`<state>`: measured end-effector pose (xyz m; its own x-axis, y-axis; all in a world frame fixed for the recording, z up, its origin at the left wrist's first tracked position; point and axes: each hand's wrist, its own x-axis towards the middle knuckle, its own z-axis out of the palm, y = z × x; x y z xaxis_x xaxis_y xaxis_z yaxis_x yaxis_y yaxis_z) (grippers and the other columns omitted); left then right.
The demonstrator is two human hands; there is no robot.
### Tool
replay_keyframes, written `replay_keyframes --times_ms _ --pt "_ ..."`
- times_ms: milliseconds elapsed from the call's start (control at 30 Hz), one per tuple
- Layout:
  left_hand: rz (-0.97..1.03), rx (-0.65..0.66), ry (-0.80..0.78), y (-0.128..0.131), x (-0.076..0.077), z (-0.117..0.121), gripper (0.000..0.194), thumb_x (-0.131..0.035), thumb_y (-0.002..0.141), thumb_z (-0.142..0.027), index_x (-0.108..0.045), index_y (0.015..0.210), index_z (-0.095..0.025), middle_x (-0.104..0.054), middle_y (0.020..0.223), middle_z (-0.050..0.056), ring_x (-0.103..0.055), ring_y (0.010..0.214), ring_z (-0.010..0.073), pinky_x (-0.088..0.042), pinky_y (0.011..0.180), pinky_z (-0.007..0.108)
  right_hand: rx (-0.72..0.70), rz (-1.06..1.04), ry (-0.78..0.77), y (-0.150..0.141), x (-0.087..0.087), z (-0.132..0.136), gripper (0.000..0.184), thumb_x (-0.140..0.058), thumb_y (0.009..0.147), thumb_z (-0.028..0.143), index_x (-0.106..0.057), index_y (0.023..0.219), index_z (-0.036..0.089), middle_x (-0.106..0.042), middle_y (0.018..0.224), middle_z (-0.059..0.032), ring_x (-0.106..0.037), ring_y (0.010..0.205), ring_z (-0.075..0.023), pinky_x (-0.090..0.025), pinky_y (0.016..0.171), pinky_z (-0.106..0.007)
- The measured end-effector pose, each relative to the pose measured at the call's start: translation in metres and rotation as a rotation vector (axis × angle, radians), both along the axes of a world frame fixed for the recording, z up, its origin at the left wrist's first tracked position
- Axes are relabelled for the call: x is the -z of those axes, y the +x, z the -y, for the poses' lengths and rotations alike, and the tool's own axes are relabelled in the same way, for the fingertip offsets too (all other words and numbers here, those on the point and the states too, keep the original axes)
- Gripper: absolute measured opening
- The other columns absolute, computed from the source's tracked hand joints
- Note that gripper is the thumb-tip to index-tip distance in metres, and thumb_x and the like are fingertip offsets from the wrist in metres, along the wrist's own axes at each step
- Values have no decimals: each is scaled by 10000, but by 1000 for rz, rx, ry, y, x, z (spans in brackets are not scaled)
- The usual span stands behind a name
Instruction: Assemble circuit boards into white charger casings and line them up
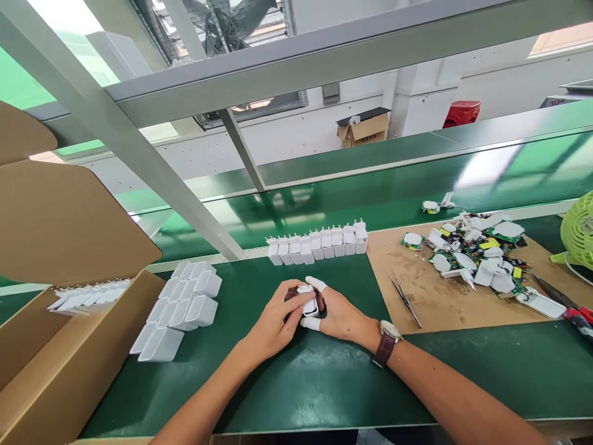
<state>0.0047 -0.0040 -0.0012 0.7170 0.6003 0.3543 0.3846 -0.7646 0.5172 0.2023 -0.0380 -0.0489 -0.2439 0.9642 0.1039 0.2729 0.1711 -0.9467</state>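
In the middle of the green bench, both hands meet around a small white plastic charger housing (311,307). My right hand (341,314) grips it from the right, with white finger cots on some fingers and a watch at the wrist. My left hand (278,316) closes on it from the left, fingers pressed at its upper side. The inside of the housing is mostly hidden by fingers. Behind the hands stands a row of white charger cases (317,247) with prongs or thin parts sticking up. To the left, white open housings (178,309) are grouped together.
An open cardboard box (111,330) at the left holds white parts. On a brown board (380,259) at the right lie tweezers (404,300), a heap of circuit boards (477,247) and red-handled pliers (579,316). A green fan (579,228) stands far right.
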Motion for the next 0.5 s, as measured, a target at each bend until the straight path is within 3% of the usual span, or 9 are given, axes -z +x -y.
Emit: replay_keyframes --times_ms 133,333,500 --pt "10 -51 -104 4 -2 1 313 -521 1040 -251 -686 1305 -277 -571 1246 107 -661 1071 204 -613 905 347 -20 -48 -4 1 -2 1 931 -775 829 377 -299 1609 200 -695 1192 -115 -672 958 -250 -546 871 -414" --pt "1 20 -56 1 -11 -8 251 -541 1021 -215 -744 1159 -266 -632 1247 90 -663 1118 209 -593 926 346 1 -33 -14 1 -3 1 974 -810 780 347 -310 1605 213 -695 1226 -112 -666 1059 -290 -523 954 -470" --pt "-34 54 -39 -4 -12 -10 276 -536 1023 -207 -732 1205 -273 -653 1272 101 -686 1119 213 -606 924 352 -2 -59 -7 1 0 1 945 -795 797 336 -317 1602 211 -678 1289 -127 -651 1137 -304 -504 1005 -490"
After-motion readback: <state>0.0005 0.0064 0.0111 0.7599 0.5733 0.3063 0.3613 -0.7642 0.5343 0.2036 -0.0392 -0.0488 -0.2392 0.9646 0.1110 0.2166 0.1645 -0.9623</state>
